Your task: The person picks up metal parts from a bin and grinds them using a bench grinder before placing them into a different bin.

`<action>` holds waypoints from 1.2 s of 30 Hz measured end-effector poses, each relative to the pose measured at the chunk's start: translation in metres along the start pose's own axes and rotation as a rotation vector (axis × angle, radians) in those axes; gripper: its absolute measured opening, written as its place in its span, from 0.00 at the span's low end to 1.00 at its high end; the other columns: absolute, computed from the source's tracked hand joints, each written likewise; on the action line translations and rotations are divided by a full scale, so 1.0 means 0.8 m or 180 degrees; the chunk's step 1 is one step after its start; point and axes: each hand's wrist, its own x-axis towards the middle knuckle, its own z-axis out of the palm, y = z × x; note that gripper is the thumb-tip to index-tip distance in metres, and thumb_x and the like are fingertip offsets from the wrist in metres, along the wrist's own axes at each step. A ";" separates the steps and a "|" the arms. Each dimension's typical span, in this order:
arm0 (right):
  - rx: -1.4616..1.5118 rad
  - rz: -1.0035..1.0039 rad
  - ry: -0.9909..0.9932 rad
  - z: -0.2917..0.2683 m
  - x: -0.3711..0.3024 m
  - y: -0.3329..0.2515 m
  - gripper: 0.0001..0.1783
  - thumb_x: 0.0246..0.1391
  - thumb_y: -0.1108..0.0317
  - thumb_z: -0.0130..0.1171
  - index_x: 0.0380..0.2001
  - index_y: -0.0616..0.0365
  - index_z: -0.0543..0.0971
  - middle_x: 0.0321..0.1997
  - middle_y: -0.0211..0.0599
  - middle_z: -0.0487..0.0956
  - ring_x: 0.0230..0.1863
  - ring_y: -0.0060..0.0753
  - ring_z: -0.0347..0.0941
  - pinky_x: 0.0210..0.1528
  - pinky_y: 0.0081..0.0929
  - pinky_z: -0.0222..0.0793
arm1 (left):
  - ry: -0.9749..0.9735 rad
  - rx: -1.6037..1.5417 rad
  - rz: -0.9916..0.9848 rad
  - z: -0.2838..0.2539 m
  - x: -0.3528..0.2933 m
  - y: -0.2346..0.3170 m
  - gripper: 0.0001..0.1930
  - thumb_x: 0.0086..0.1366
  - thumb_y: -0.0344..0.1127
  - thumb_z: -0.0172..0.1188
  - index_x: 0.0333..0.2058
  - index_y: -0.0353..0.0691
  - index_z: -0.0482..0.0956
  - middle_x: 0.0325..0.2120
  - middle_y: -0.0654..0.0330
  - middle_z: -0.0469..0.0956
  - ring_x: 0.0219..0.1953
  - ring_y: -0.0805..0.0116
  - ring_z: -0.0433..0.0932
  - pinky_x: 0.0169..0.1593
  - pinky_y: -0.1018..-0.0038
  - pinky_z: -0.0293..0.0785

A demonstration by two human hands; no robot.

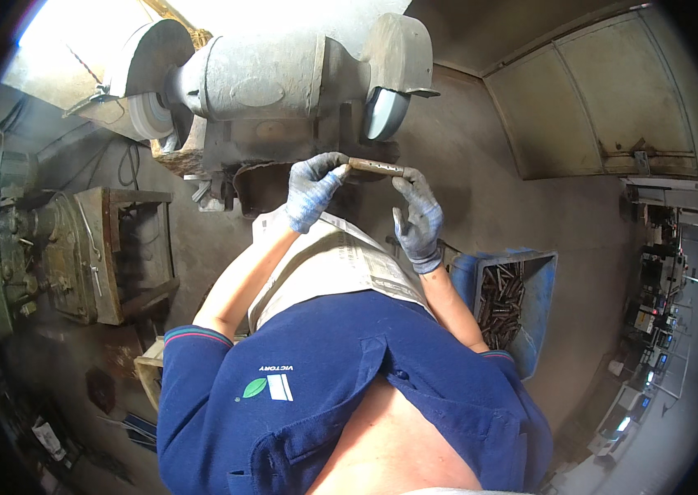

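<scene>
A short, brownish metal rod point(377, 167) with a row of light marks or holes along it lies crosswise between my hands. My left hand point(313, 190), in a grey-blue work glove, pinches its left end. At the other end, the fingertips of my right hand point(420, 219), gloved alike, close on the rod while the rest of that hand hangs lower. Just beyond them stands a grey bench grinder point(262, 76). The rod is apart from both of its wheels: the right grinding wheel point(387, 114) is nearer, the left grinding wheel point(151, 115) farther off.
To my right, a blue crate point(540, 309) holds many similar rusty rods point(500, 301). A light cloth point(332, 260) covers my lap. Old machinery point(52, 256) with a metal frame stands at the left. A large metal cabinet point(604, 91) is at the far right.
</scene>
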 end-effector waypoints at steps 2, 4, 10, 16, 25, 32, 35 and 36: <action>-0.0078 0.0233 -0.0144 -0.002 0.000 0.006 0.14 0.51 0.70 0.56 0.41 0.62 0.78 0.48 0.45 0.74 0.52 0.40 0.68 0.56 0.33 0.61 | -0.0133 -0.0206 -0.0392 -0.002 0.010 -0.010 0.08 0.60 0.27 0.57 0.36 0.30 0.76 0.26 0.63 0.78 0.29 0.79 0.74 0.35 0.82 0.71; 0.0282 0.0684 -0.0167 0.003 -0.002 0.022 0.12 0.52 0.72 0.54 0.40 0.61 0.79 0.48 0.43 0.74 0.52 0.38 0.68 0.55 0.32 0.62 | -0.0174 -0.0562 -0.0559 0.002 0.022 -0.009 0.06 0.60 0.28 0.56 0.34 0.30 0.76 0.25 0.61 0.77 0.27 0.75 0.76 0.32 0.80 0.73; 0.0883 0.1242 -0.0268 0.009 0.004 0.083 0.10 0.53 0.76 0.52 0.37 0.61 0.80 0.40 0.37 0.79 0.53 0.34 0.67 0.57 0.30 0.59 | -0.0019 -0.0514 -0.1101 0.009 0.072 -0.038 0.05 0.60 0.27 0.56 0.31 0.31 0.76 0.23 0.55 0.77 0.24 0.68 0.78 0.31 0.73 0.78; 0.1415 0.1721 0.0025 0.018 0.000 0.145 0.10 0.56 0.68 0.53 0.29 0.61 0.81 0.32 0.35 0.80 0.40 0.27 0.74 0.45 0.25 0.67 | 0.0298 -0.0758 -0.1365 0.023 0.103 -0.056 0.04 0.58 0.24 0.56 0.29 0.28 0.76 0.24 0.53 0.78 0.26 0.62 0.79 0.30 0.71 0.78; 0.1558 0.1927 0.0067 0.047 0.005 0.135 0.09 0.54 0.69 0.55 0.24 0.59 0.81 0.31 0.37 0.81 0.38 0.27 0.74 0.45 0.27 0.66 | 0.0552 -0.0621 -0.1397 0.000 0.103 -0.044 0.05 0.57 0.23 0.56 0.29 0.26 0.75 0.23 0.50 0.77 0.23 0.60 0.78 0.27 0.67 0.78; 0.1965 0.1573 0.0271 0.075 0.005 0.109 0.06 0.52 0.74 0.55 0.30 0.61 0.82 0.34 0.38 0.80 0.47 0.30 0.71 0.51 0.25 0.63 | 0.0313 -0.0435 -0.1054 -0.028 0.077 -0.020 0.05 0.58 0.24 0.56 0.32 0.28 0.77 0.23 0.57 0.78 0.25 0.70 0.77 0.30 0.78 0.75; 0.1163 0.1113 0.0093 0.058 -0.010 0.078 0.12 0.51 0.77 0.53 0.39 0.65 0.78 0.45 0.43 0.75 0.52 0.36 0.69 0.56 0.29 0.63 | 0.0285 0.0032 -0.0509 -0.020 0.043 -0.023 0.06 0.62 0.31 0.54 0.33 0.33 0.75 0.23 0.58 0.78 0.24 0.70 0.79 0.17 0.80 0.69; 0.0818 0.0956 0.0013 0.046 -0.014 0.061 0.13 0.52 0.76 0.52 0.41 0.66 0.77 0.48 0.45 0.73 0.53 0.38 0.68 0.56 0.31 0.64 | 0.0280 0.0093 -0.0410 -0.015 0.029 -0.020 0.06 0.62 0.31 0.54 0.33 0.33 0.75 0.23 0.58 0.78 0.25 0.71 0.79 0.18 0.80 0.69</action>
